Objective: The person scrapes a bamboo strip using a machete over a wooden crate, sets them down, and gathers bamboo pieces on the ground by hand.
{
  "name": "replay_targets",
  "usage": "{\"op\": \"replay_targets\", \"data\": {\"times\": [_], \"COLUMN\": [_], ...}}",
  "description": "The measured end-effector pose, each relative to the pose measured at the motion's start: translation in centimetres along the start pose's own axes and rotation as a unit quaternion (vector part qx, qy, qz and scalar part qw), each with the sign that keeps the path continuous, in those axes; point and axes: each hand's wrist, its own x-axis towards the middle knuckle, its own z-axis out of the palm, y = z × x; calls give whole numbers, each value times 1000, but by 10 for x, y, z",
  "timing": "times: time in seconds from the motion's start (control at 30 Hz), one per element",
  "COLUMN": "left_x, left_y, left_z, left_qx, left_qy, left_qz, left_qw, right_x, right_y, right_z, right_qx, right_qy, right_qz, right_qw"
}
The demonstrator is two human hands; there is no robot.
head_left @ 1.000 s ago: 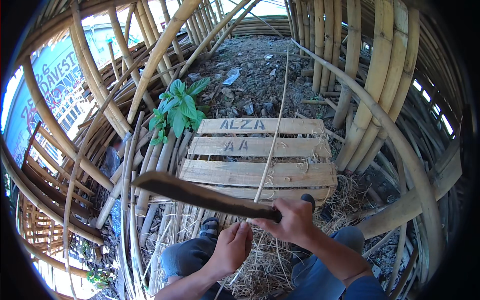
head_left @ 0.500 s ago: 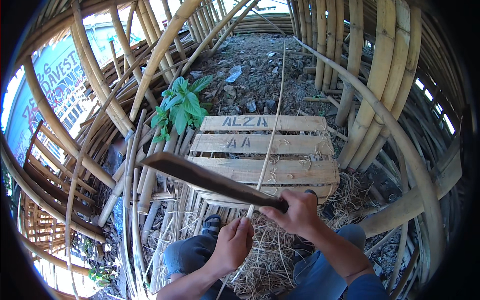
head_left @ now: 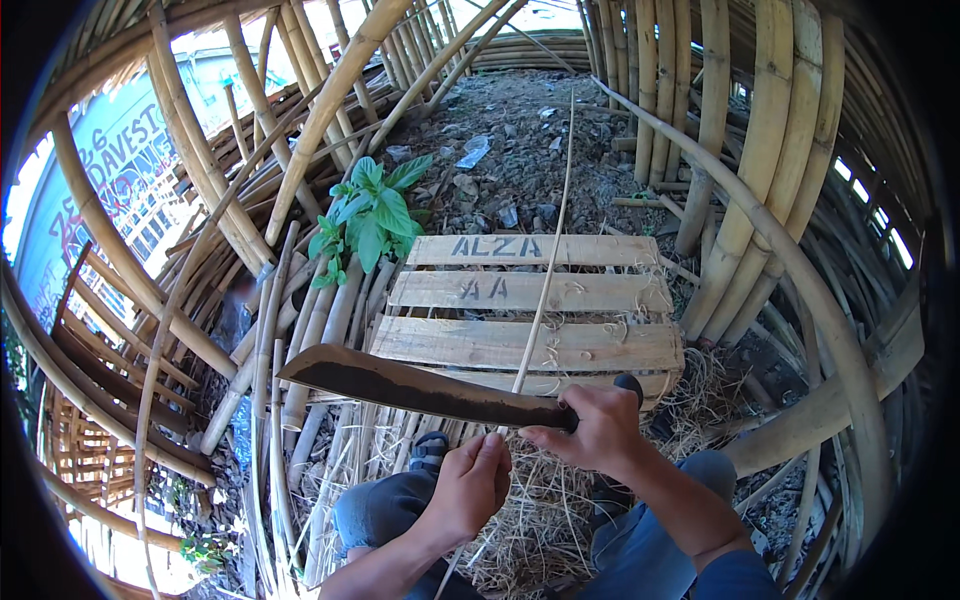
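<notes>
My right hand [head_left: 597, 428] is closed round the dark handle of a machete [head_left: 430, 388]. Its broad, dark blade points left, across a long, thin bamboo strip [head_left: 545, 290]. Between thumb and fingers, my left hand [head_left: 472, 484] grips that strip just below the blade. The strip runs away from me over a slatted wooden crate [head_left: 520, 342], and its tail hangs down below my left hand. Where blade and strip cross, I cannot tell whether they touch.
Pale shavings [head_left: 530, 530] lie heaped between my legs and cling to the crate. Upright bamboo poles [head_left: 760, 170] stand at the right, with a bent pole [head_left: 760, 215] before them. A leafy green plant [head_left: 370, 215] grows left of the crate. Rubble ground [head_left: 490, 130] stretches beyond.
The machete's blade has turned, showing more of its flat side, and its tip sits a little lower. My left hand keeps its grip on the strip. The whole view has shifted slightly.
</notes>
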Motion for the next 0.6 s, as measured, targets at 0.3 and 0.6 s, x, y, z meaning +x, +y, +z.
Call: {"op": "replay_targets", "data": {"times": [0.3,0.6], "left_x": [-3,-4], "left_y": [3,3], "left_z": [-1,-4], "left_qx": [-33,-29], "left_qy": [-17,-15], "left_qz": [-27,-17], "left_qw": [999,999], "right_x": [1,2], "right_y": [2,11], "right_z": [0,-3], "right_qx": [-25,-51], "right_qy": [18,24], "right_qz": [-34,-29], "right_qw": [999,998]}}
